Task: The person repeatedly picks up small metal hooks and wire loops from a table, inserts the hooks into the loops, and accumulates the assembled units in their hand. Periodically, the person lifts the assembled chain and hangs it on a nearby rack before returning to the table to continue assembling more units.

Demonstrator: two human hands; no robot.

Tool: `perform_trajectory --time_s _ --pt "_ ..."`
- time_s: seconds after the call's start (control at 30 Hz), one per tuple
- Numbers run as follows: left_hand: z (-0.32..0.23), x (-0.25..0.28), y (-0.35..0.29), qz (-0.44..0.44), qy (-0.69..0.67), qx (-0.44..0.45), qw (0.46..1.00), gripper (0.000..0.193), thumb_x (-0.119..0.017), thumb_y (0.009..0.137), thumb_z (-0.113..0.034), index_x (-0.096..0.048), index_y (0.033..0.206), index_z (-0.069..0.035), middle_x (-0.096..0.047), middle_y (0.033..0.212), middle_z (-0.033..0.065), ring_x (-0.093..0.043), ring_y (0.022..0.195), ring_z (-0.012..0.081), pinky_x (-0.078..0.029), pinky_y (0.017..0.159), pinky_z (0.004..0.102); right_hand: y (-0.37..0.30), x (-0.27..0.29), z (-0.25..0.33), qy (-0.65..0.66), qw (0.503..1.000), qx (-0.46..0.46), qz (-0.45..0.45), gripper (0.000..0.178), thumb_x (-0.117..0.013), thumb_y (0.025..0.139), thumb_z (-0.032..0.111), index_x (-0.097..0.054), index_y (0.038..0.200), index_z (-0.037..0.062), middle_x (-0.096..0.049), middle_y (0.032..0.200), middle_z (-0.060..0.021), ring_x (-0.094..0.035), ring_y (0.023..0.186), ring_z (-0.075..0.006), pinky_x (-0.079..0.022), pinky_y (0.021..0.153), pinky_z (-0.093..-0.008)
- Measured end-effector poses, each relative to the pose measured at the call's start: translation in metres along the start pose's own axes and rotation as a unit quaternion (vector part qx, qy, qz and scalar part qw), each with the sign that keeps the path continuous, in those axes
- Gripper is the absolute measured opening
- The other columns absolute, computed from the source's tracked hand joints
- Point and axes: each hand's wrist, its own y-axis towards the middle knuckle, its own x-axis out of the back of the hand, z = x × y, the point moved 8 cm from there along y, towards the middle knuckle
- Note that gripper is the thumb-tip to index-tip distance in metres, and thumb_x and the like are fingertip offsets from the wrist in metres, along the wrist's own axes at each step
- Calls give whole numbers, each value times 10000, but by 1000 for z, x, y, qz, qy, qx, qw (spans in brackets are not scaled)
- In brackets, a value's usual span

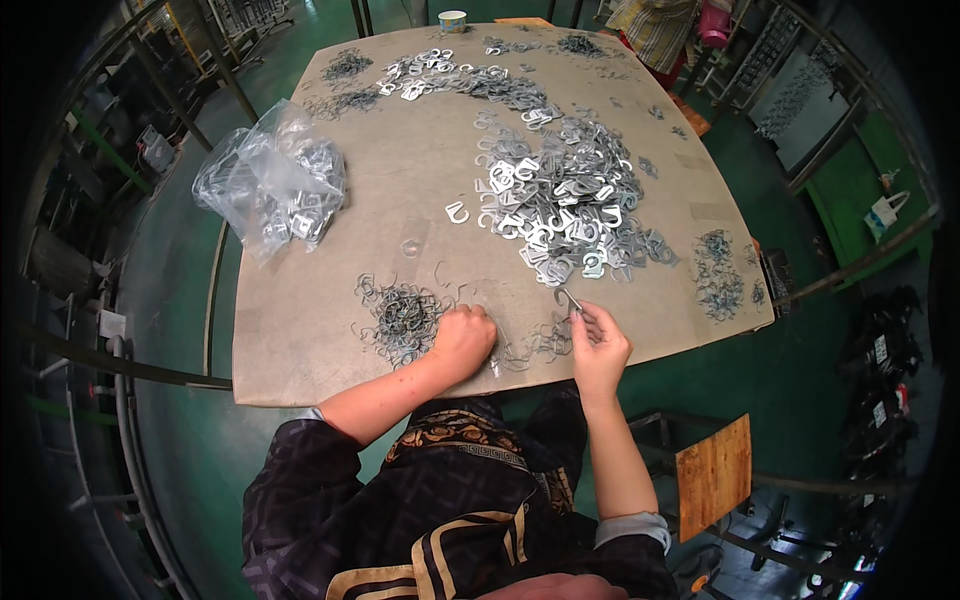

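Observation:
My right hand [600,345] pinches a flat metal hook [562,297] between thumb and fingers, just above the table near its front edge. My left hand [465,340] rests on the table with its fingers curled in; whatever they hold, if anything, is hidden. Beside its wrist lies a tangled pile of small wire clips [402,322]. A few loose wire clips [545,342] are scattered between the two hands. Beyond my right hand spreads a large heap of flat silvery metal hooks [570,205], and a single hook [457,212] lies apart to its left.
A clear plastic bag [275,180] of metal parts sits on the table's left edge. More hooks [480,82] and small dark clip piles [347,65] lie at the back, near a paper cup [452,21]. Another clip pile [718,275] is at the right. A wooden stool [713,477] stands close by.

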Motion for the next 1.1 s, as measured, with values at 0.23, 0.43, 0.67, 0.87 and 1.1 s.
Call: perform_trajectory --time_s 0.23,0.43,0.67,0.87,1.1 --pt "25 26 16 -10 -254 14 967 64 -670 716 -100 -652 736 -43 -636 769 115 -640 799 279 -513 691 348 -3 -4 6 6 1000 -3 13 286 -640 834 -26 -640 1120 -17 -707 892 -142 -688 772 -159 -549 706 -286" --pt "10 65 17 -16 -723 16 691 72 -697 860 -74 -645 897 -40 -509 1198 36 -520 1029 111 -440 874 276 -5 -14 21 13 999 15 31 395 -649 822 -29 -603 1209 35 -706 849 -140 -688 744 -171 -548 707 -293" --pt "-3 58 24 -2 -788 68 612 71 -688 873 -90 -659 919 -45 -516 1236 55 -537 1034 125 -453 875 272 -10 -19 38 -21 997 63 49 402 -651 810 -32 -608 1201 52 -709 847 -160 -716 774 -226 -562 724 -332" --pt "-11 51 25 5 -822 78 564 68 -638 901 -62 -598 952 -42 -601 1120 63 -552 1023 138 -434 929 307 -9 -22 40 -2 992 101 70 402 -648 811 -31 -605 1203 48 -710 839 -155 -716 759 -232 -564 712 -323" --pt "1 69 17 0 -826 69 560 73 -619 912 -65 -566 961 -56 -643 1035 74 -566 996 146 -429 910 308 68 -23 -35 -202 969 135 34 350 -686 816 80 -635 1162 73 -642 1029 -136 -635 924 -290 -519 790 -383"
